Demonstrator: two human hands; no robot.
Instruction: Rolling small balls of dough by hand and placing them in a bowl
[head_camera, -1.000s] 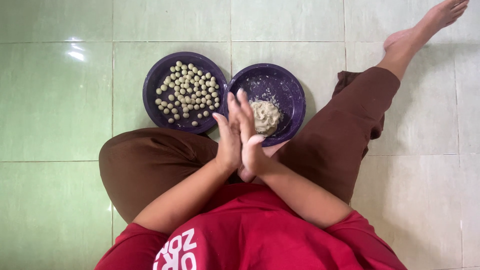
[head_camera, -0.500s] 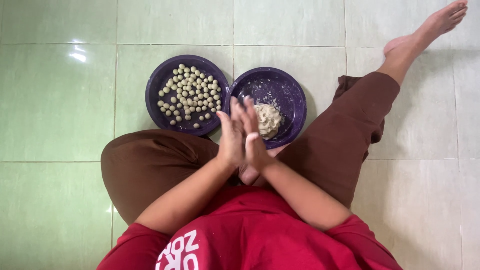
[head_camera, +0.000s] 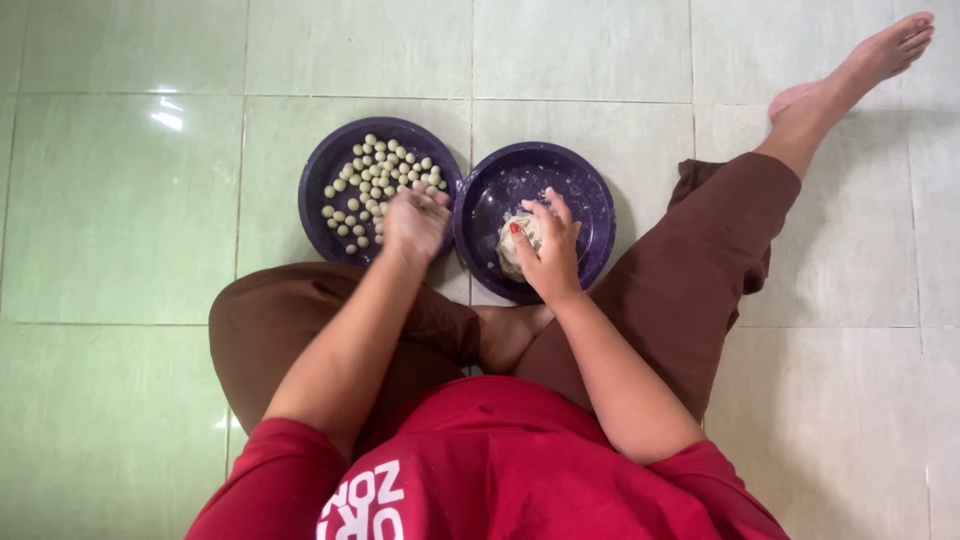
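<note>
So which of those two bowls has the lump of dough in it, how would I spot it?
Start at the pale green tiled floor in front of the seated person's crossed legs, where two dark purple bowls sit side by side. The dough bowl is the one nearer the outstretched bare foot, under the right hand. It holds one pale lump of dough, while its neighbour holds many small round balls.

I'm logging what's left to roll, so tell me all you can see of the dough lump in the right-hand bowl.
The dough lump is pale, off-white and irregular, soft-looking, with an uneven surface. It lies on the bottom of the dark purple right bowl, toward the near left side. The right hand lies over its right part, fingers on it, hiding much of it. Its full size cannot be told.
</note>
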